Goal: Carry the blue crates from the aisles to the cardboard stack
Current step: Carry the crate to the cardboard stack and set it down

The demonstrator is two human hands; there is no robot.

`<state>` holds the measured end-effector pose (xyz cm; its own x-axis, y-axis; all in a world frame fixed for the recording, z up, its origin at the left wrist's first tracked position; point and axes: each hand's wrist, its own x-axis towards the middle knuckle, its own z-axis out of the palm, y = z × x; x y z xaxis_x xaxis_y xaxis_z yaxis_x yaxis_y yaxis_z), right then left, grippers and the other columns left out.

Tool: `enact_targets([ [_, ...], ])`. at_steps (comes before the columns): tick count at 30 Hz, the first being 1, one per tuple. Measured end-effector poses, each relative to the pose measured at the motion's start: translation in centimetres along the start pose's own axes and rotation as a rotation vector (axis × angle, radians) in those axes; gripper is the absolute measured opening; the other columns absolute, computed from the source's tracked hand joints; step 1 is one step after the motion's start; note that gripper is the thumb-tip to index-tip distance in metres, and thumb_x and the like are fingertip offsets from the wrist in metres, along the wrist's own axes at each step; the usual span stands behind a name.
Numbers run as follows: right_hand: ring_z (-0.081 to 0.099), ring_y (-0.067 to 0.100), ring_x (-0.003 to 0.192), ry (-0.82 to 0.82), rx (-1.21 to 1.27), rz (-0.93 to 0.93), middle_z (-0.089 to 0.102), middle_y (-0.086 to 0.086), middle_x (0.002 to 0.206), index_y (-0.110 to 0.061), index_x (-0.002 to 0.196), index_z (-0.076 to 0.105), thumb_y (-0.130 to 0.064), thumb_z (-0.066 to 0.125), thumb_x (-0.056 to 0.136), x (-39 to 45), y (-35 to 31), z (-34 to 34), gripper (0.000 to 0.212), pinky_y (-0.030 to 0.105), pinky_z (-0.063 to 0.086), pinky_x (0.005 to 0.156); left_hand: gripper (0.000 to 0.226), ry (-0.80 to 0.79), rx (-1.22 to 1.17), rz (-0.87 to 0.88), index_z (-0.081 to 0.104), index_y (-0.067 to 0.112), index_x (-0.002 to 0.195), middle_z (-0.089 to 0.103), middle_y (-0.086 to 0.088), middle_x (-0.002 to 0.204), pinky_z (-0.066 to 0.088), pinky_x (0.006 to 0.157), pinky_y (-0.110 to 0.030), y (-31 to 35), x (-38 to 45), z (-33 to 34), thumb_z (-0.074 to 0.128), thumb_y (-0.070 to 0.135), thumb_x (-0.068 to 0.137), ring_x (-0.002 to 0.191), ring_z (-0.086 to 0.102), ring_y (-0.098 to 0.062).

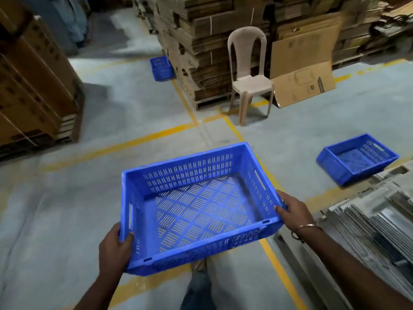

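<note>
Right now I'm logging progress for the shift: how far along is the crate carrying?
Possibly done: one blue crate sits against the tall cardboard stack. In hand: an empty crate, gripped by the left hand and right hand, carried above the floor. Left: another crate lies on the floor to the right, beside flattened sheets. Other aisles are out of view.

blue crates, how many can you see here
3: one held crate in both hands, one floor crate on the right, one far crate beside the cardboard stack. Others may be hidden.

Empty blue slotted crate (196, 206) held level; two more on the floor (357, 159), (162, 68), apparently empty
</note>
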<state>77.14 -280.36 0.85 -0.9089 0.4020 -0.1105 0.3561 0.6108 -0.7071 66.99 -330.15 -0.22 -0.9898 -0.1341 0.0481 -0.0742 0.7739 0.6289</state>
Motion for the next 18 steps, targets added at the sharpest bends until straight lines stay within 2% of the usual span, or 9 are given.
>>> enact_targets([
  [7,0.064,0.023,0.111,0.083,0.012,0.12,0.066,0.007,0.123,-0.013,0.133,0.057,-0.004,0.068,0.081,13.0,-0.9,-1.0,0.054,0.03,0.046,0.093,0.047,-0.108,-0.027,0.079,0.065,0.012,0.114,0.072,-0.013,0.101,0.044,0.072,-0.038,5.6,16.5,7.1,0.055,0.035,0.075,0.092,0.067,-0.035],
  [10,0.064,0.021,0.11,0.158,0.021,0.118,0.067,0.006,0.121,-0.012,0.132,0.057,0.0,0.067,0.081,18.2,-2.4,-2.1,0.053,0.025,0.043,0.091,0.046,-0.151,-0.033,0.142,0.065,0.015,0.113,0.073,-0.012,0.1,0.043,0.069,-0.037,9.2,24.0,9.4,0.055,0.036,0.074,0.09,0.067,-0.034],
  [14,0.064,0.022,0.108,0.258,0.062,0.199,0.067,0.005,0.12,-0.015,0.132,0.058,-0.003,0.068,0.082,23.4,-2.1,-2.9,0.052,0.028,0.045,0.09,0.047,-0.156,-0.037,0.233,0.065,0.013,0.116,0.073,-0.013,0.102,0.044,0.071,-0.037,14.6,32.6,12.5,0.055,0.034,0.075,0.092,0.068,-0.035],
  [18,0.061,0.014,0.106,0.34,0.117,0.235,0.067,0.003,0.118,-0.014,0.133,0.057,-0.003,0.069,0.083,29.5,-1.6,-4.4,0.053,0.028,0.046,0.092,0.045,-0.201,-0.027,0.319,0.065,0.013,0.114,0.072,-0.012,0.102,0.046,0.073,-0.039,20.6,40.3,16.8,0.055,0.034,0.075,0.092,0.068,-0.035],
])
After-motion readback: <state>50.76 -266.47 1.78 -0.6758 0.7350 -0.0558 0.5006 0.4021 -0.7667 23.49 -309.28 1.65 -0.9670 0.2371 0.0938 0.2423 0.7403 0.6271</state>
